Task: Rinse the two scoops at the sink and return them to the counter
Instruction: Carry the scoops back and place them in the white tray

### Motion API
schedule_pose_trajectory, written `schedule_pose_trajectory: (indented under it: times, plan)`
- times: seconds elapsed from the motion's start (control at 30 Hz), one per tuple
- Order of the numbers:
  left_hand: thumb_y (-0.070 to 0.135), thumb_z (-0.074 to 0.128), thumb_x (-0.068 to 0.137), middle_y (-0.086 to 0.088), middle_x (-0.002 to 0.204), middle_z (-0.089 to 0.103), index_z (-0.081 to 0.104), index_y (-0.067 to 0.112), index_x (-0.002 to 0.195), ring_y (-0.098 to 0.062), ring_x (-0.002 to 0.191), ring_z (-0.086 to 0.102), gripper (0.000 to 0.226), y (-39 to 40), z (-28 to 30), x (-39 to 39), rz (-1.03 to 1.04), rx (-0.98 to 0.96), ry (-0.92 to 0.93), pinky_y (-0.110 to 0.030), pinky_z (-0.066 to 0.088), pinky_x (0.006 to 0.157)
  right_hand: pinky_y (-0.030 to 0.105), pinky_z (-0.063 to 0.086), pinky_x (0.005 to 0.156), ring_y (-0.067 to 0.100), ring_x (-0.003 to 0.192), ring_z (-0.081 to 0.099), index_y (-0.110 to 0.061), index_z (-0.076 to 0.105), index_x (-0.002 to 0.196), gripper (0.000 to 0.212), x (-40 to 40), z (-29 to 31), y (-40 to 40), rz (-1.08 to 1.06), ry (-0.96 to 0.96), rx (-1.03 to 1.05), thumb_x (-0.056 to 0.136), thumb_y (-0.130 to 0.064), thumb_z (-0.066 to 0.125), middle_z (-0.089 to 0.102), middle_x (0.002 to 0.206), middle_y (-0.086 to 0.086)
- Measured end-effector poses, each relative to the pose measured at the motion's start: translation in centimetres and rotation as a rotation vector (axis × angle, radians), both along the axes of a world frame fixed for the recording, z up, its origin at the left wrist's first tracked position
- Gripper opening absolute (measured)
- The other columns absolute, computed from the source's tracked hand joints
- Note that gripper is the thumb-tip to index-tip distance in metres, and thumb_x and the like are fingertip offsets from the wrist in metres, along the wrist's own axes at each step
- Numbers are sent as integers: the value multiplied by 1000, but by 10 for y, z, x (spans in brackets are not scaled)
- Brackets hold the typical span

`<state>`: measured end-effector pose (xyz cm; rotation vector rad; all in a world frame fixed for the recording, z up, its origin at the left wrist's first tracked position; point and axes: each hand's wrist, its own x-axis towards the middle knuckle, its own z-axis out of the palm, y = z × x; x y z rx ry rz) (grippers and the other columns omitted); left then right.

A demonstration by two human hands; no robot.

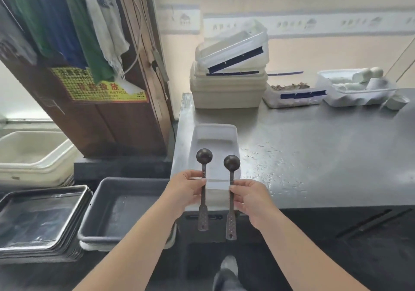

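Observation:
Two dark metal scoops with round bowls and perforated handle ends are held side by side, bowls pointing away from me. My left hand (187,188) pinches the stem of the left scoop (204,156). My right hand (249,197) pinches the stem of the right scoop (231,162). Both scoop bowls hover over a shallow white tray (214,133) lying at the near left corner of the steel counter (314,160). No sink is in view.
A stack of white plastic bins (226,88) stands at the counter's back left, with clear lidded containers (357,90) to its right. A grey tub (125,207) and stacked metal trays (40,221) lie lower left. A brown cabinet (125,122) with hanging cloths stands left.

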<state>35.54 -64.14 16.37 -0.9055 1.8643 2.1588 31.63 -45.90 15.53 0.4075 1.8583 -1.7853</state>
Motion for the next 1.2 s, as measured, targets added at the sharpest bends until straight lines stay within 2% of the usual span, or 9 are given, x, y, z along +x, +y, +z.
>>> schedule_pose_trajectory:
  times: [0.1, 0.2, 0.27, 0.6, 0.7, 0.8, 0.9, 1.0, 1.2]
  plan:
    - [8, 66, 87, -10, 93, 77, 70, 12, 98, -27, 90, 73, 12, -10, -16, -53, -2, -59, -29, -42, 59, 85, 26, 50, 55, 13, 62, 69, -12, 70, 88, 10, -52, -9, -18, 3, 2, 3, 86, -3, 65, 76, 73, 2]
    - [6, 65, 88, -3, 77, 77, 70, 12, 93, -17, 71, 74, 10, -18, -33, -103, 18, -102, -67, -29, 61, 67, 22, 52, 49, 10, 51, 68, -9, 67, 87, 13, -105, -23, -33, -2, -35, -11, 88, 1, 60, 72, 61, -1]
    - [3, 62, 89, -3, 75, 76, 69, 10, 95, -14, 63, 71, 11, -21, -45, -130, 15, -106, -99, -24, 59, 58, 26, 52, 54, 14, 53, 64, -9, 65, 87, 14, -133, -35, -43, -5, -70, 11, 88, 2, 57, 68, 64, 2]
    - [-2, 48, 91, -5, 75, 66, 66, 16, 99, -19, 67, 62, 26, -34, -113, -224, 4, -128, -225, -32, 55, 65, 36, 50, 62, 25, 61, 57, -6, 69, 91, 29, -221, -99, -93, -111, -236, 120, 83, 6, 43, 65, 75, 15]
    - [0, 50, 87, -8, 79, 66, 68, 14, 105, -24, 68, 62, 29, -40, -135, -236, -71, -235, -269, -41, 59, 72, 30, 50, 57, 29, 68, 62, -8, 65, 78, 21, -232, -113, -105, -112, -220, 292, 80, 0, 46, 65, 79, 14]
    - [4, 49, 84, -12, 86, 67, 68, 17, 111, -31, 75, 65, 35, -43, -151, -241, -172, -364, -297, -37, 57, 69, 21, 32, 44, 18, 58, 52, -13, 69, 91, 26, -235, -122, -112, -37, -186, 444, 80, -4, 47, 67, 87, 9]
    - [13, 52, 83, -10, 99, 70, 67, 22, 115, -31, 90, 66, 36, -44, -160, -243, -226, -496, -307, -37, 57, 75, 23, 36, 50, 17, 65, 53, -18, 65, 101, 27, -235, -132, -116, -38, -211, 504, 85, -7, 47, 64, 96, 5]
    - [14, 50, 83, -5, 95, 68, 65, 21, 115, -23, 84, 61, 36, -44, -168, -244, -269, -579, -284, -27, 47, 69, 27, 44, 62, 25, 77, 59, -18, 67, 97, 24, -234, -143, -116, 2, -211, 562, 84, -9, 49, 67, 98, 6]
    - [3, 45, 80, -3, 84, 63, 56, 22, 85, -19, 72, 55, 23, -40, -174, -241, -308, -701, -285, -27, 44, 58, 26, 42, 60, 23, 80, 58, -20, 65, 103, 29, -230, -150, -116, 96, -162, 669, 84, -8, 47, 67, 105, 5]
